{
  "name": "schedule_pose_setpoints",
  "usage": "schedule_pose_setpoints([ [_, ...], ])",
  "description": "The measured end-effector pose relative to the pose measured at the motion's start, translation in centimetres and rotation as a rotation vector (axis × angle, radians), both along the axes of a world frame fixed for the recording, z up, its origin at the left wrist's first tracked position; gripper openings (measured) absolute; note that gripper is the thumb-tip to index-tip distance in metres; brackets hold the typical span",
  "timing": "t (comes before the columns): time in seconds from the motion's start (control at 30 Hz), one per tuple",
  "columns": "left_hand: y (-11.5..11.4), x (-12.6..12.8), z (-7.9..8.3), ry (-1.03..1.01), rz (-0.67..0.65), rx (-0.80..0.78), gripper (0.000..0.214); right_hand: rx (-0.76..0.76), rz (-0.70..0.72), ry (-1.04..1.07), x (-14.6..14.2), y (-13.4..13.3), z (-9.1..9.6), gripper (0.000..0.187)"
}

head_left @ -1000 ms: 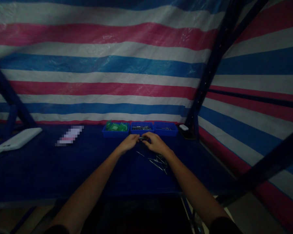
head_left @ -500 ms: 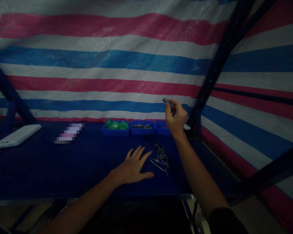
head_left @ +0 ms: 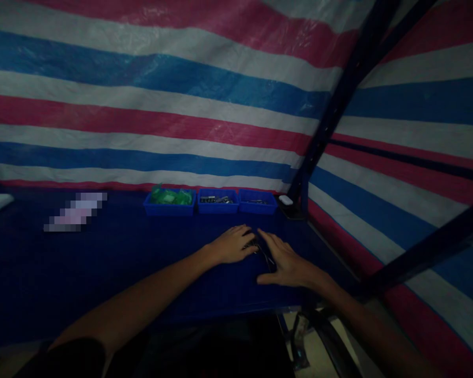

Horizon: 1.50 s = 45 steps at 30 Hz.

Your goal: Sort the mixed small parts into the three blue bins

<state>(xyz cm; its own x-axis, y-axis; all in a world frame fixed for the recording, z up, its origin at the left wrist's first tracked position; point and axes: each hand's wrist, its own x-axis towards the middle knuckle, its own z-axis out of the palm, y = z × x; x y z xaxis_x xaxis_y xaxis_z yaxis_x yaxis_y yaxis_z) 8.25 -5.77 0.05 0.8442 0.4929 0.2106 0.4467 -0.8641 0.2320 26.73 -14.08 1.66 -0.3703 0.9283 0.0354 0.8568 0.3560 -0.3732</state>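
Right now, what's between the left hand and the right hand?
In the head view, a loose pile of thin metal pieces lies between the left hand and right hand, partly hidden by the fingers.

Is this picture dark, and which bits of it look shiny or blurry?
Head view: yes, dim overall, nearly black at bottom middle; same view, pale glints on the striped sheet; same view, thin metal pieces between the left hand and right hand look too soft to count, and a pixelated patch at left.
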Motion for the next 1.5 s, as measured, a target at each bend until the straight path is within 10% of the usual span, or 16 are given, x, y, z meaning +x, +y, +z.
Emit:
schedule_pose_setpoints([
  [0.47, 4.3, -8.4, 0.6, -0.134, 0.161, -0.037, 0.039, 0.154, 0.196, 0.169, -7.5, 10.1, -2.0, 0.092],
  [0.8, 4.6, -10.1, 0.9, -0.018, 0.230, -0.086, 0.020, 0.214, 0.216, 0.092, -7.7, 8.3, -1.1, 0.020],
  [1.5, 4.5, -10.2, 1.0, -0.016, 0.282, -0.114, 0.015, 0.187, 0.265, 0.082, -7.4, 7.9, -0.8, 0.025],
])
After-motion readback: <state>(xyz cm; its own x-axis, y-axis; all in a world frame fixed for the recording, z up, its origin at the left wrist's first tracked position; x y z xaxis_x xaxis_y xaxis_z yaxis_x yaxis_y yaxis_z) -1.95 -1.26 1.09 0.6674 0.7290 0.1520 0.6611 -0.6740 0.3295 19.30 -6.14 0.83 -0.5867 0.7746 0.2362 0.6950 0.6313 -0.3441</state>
